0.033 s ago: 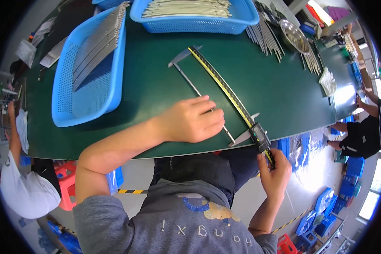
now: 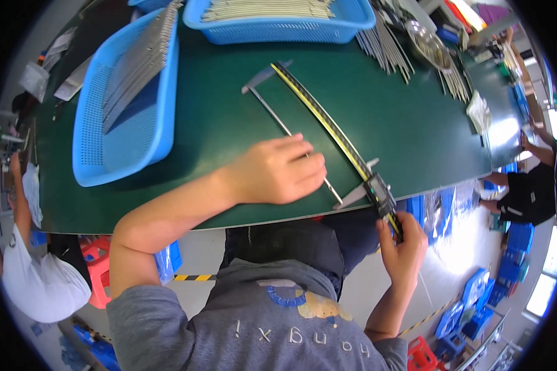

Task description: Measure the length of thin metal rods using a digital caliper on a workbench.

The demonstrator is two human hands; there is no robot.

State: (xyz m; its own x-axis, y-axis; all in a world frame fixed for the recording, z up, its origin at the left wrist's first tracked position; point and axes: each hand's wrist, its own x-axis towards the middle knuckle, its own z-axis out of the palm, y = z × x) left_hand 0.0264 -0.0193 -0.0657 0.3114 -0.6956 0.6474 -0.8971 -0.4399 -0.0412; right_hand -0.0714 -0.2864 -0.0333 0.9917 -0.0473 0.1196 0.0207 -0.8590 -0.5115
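Observation:
My left hand [image 2: 280, 168] is closed over a thin metal rod [image 2: 271, 111] just above the green table top. The rod runs slantwise between the jaws of a long digital caliper [image 2: 323, 119]. Its far end meets the far jaw [image 2: 258, 80], and its near end is at the near jaw [image 2: 351, 197], by the table's front edge. My fingers hide the rod's middle. Beside the dark display unit [image 2: 379, 192], my right hand [image 2: 405, 240] grips the caliper's near end, which juts past the table edge.
A blue basket [image 2: 167, 117] at left holds a stack of grey rods; another [image 2: 284, 34] behind holds pale rods. Loose rods [image 2: 387, 49] and a metal bowl [image 2: 428, 46] lie at far right. People [image 2: 40, 278] work to both sides. A red stool [image 2: 99, 272] stands at left.
The whole view has shifted very slightly. Both hands, the rod and the caliper keep their places relative to each other.

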